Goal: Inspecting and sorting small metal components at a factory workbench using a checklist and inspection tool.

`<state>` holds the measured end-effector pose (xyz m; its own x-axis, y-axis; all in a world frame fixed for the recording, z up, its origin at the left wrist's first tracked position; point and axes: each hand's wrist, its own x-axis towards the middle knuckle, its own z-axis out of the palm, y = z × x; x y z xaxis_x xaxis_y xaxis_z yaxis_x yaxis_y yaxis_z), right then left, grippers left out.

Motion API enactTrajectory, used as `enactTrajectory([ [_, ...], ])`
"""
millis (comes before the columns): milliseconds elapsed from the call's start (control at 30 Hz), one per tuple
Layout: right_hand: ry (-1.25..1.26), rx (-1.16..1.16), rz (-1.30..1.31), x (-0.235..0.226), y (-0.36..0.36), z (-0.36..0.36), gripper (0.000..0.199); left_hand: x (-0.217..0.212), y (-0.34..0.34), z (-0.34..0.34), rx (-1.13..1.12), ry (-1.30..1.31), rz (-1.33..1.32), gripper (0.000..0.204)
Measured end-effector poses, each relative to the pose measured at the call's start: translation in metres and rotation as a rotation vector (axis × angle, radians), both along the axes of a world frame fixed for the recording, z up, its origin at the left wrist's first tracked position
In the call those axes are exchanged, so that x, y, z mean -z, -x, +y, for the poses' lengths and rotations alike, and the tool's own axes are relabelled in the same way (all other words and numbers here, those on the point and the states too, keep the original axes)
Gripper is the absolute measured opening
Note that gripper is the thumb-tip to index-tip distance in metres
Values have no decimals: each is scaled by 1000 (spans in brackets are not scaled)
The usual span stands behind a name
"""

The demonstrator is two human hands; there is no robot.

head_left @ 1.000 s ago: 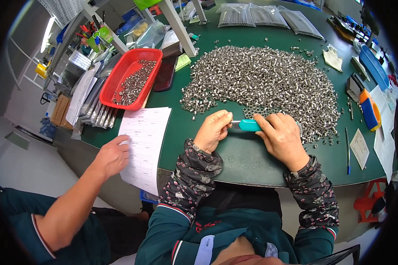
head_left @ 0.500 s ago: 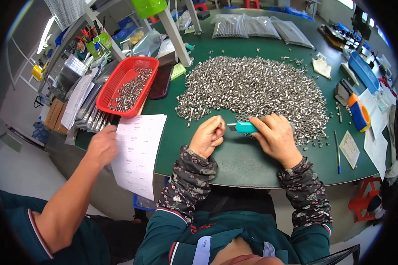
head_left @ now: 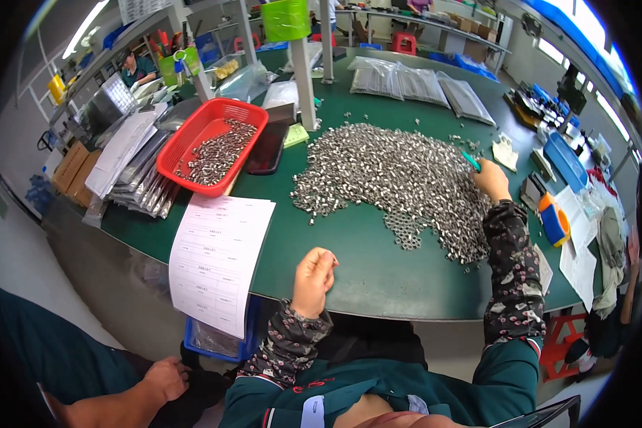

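My right hand [head_left: 492, 181] is closed around a teal utility knife [head_left: 470, 160], held over the right side of a large pile of small silver metal parts [head_left: 385, 164]. Only the knife's teal end shows beyond the fingers. My left hand [head_left: 312, 284] hovers above the near edge of the green table [head_left: 364, 278], its fingers curled together. What they hold, if anything, is hidden. Ring-shaped pieces [head_left: 404, 230] lie at the pile's near side, between my two hands.
A red plastic basket [head_left: 172, 146] with more metal parts stands left, near a printed sheet [head_left: 217, 260] overhanging the table edge. Bagged stacks [head_left: 406, 84] lie at the back. Right are an orange-and-blue tape dispenser [head_left: 553, 220] and a blue tray [head_left: 565, 162]. A co-worker's hand [head_left: 167, 378] is lower left.
My right hand has moved away from my left, rightward over the pile with the knife. My left hand is lower and nearer me. The co-worker's hand has left the sheet. The view has shifted.
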<state>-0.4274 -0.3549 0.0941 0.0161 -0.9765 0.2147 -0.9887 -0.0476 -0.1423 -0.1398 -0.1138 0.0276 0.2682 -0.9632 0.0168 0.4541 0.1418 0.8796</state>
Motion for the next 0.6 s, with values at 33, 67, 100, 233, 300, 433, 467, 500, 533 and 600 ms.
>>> enactTrajectory([
  [33,-25,84,25,-1,-6,-11,23,2,-1,1,33,-4,-20,18],
  [67,-36,70,24,1,-19,-21,23,4,-2,1,52,-5,-41,19],
  [100,0,113,45,2,-32,-29,23,5,-4,2,31,26,-45,19],
  [233,77,-166,-13,16,-104,-46,25,7,-7,-2,58,17,-64,20],
  [300,208,-320,30,25,-133,-39,22,6,-6,-1,54,-9,-25,20],
  [433,260,-500,25,23,-145,-2,18,6,-7,-2,70,-9,32,18],
  [467,174,-532,36,19,-136,11,18,7,-6,-2,58,-13,46,18],
  [500,167,-557,41,15,-126,23,18,7,-7,-3,86,25,31,18],
  [533,121,-589,8,11,-111,36,20,8,-7,-3,80,84,13,18],
  [600,93,-552,-55,5,-73,57,22,9,-7,-2,75,96,17,18],
])
